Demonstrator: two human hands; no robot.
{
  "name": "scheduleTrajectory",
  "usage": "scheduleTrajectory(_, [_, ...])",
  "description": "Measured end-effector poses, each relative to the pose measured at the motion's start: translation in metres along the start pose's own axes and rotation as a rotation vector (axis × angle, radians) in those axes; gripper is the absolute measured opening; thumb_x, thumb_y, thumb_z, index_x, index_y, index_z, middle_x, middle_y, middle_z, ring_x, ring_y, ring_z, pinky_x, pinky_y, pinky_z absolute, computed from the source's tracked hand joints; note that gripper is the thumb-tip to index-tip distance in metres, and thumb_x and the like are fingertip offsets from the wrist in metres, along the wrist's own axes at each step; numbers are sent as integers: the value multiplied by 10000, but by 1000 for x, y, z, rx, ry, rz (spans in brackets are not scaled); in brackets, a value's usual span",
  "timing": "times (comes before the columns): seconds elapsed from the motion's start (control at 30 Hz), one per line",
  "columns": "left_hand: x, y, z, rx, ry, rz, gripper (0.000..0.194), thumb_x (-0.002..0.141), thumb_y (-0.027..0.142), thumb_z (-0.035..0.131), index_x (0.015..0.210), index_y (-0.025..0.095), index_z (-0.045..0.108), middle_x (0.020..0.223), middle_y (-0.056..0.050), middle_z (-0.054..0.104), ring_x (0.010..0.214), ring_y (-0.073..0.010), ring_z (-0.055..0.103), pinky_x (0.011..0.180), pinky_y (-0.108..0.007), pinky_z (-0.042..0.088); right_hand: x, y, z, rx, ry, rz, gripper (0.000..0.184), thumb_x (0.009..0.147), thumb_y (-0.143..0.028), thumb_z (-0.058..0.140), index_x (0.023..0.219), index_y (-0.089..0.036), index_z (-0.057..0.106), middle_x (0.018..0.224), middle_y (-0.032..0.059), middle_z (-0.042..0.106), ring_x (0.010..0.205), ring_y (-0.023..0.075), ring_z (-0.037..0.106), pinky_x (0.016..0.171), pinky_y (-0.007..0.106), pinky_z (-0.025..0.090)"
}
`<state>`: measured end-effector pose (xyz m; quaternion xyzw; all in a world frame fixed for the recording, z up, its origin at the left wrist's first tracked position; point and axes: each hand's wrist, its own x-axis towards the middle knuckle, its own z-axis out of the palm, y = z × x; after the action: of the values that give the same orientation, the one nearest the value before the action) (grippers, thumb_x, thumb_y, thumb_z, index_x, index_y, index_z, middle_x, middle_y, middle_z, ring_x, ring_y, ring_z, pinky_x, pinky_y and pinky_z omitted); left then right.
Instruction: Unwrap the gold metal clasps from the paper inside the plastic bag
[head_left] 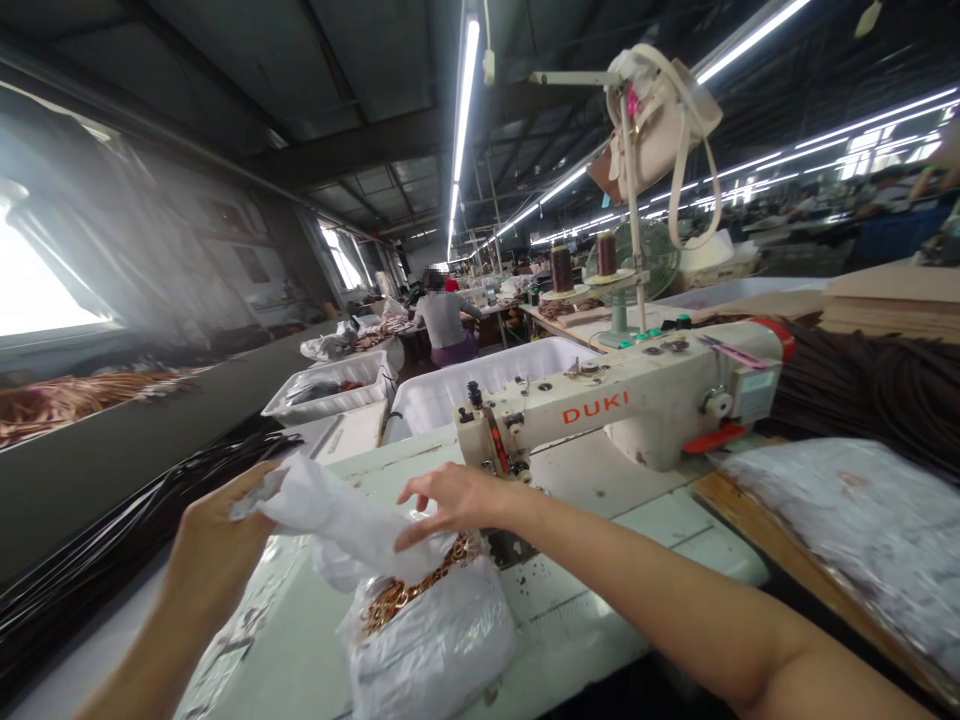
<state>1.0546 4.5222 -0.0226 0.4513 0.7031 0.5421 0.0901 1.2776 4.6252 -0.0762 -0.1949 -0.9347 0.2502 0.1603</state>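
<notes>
A clear plastic bag (427, 640) full of gold metal chain pieces (409, 590) lies on the pale green sewing table (600, 590). My left hand (217, 550) is closed on the bag's white upper edge (330, 515), pulling it up and left. My right hand (450, 500) rests on the bag's mouth, fingers bent down onto the plastic and pinching it. Just behind my right hand stands a cream sewing machine (622, 405) with its needle end near my fingers.
White tubs (442, 390) stand behind the table. Dark cord bundles lie at left (112, 540) and right (862, 390). A plastic-wrapped pile (855, 520) sits at right. Thread cones (561, 268) and a hanging bag (660, 120) rise behind the machine. A seated person (444, 325) works farther back.
</notes>
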Motion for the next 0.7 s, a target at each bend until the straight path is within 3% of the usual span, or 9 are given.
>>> scheduleTrajectory(0.07, [-3, 0, 0, -24, -6, -7, 534, 543, 329, 714, 1056, 188, 669, 1026, -9, 697, 887, -198, 613, 761, -256, 471, 1, 3, 3, -13, -32, 26, 343, 712, -373, 727, 1017, -223, 671, 920, 17, 703, 835, 189, 626, 616, 225, 396])
scheduleTrajectory(0.13, [-6, -1, 1, -27, 3, -22, 497, 563, 290, 693, 1051, 203, 664, 978, 20, 697, 891, -185, 598, 754, -238, 460, 1, 5, 2, -9, -4, 38, 126, 796, -245, 630, 903, -207, 684, 824, -5, 701, 723, 144, 634, 598, 210, 396])
scheduleTrajectory(0.23, [-7, -2, 3, -72, 6, -42, 479, 554, 242, 697, 1031, 214, 663, 908, 45, 694, 875, -175, 582, 725, -219, 444, -1, 4, -1, 67, 39, 26, 174, 895, -217, 489, 933, -188, 656, 794, -19, 687, 559, 73, 605, 575, 177, 412])
scheduleTrajectory(0.37, [-5, 0, 11, -192, -37, -17, 452, 533, 226, 731, 980, 203, 670, 888, 45, 677, 814, -147, 556, 709, -213, 427, -9, -9, 6, 140, -44, 43, 291, 781, -359, 677, 978, -155, 615, 917, 37, 684, 522, 83, 591, 480, 181, 403])
scheduleTrajectory(0.47, [-4, 6, 14, -261, -42, 11, 457, 518, 218, 732, 968, 186, 659, 852, 44, 667, 743, -122, 538, 667, -202, 424, -11, -13, 14, 48, -6, 74, 140, 821, -273, 634, 786, -139, 613, 755, 31, 677, 519, 96, 577, 475, 180, 379])
scheduleTrajectory(0.57, [-2, 12, 11, -313, 24, 12, 490, 498, 181, 696, 985, 181, 647, 861, 38, 650, 726, -110, 539, 631, -182, 423, -7, -8, 8, 105, 18, 66, 275, 933, -281, 467, 734, -143, 598, 615, -1, 628, 467, 81, 552, 483, 170, 377])
scheduleTrajectory(0.7, [-3, 16, 7, -315, 54, -15, 470, 458, 158, 656, 927, 189, 638, 901, 36, 645, 788, -114, 551, 657, -162, 430, 2, -1, -3, -46, 83, -40, 278, 875, -311, 582, 649, -149, 592, 709, 15, 633, 671, 120, 585, 546, 183, 357])
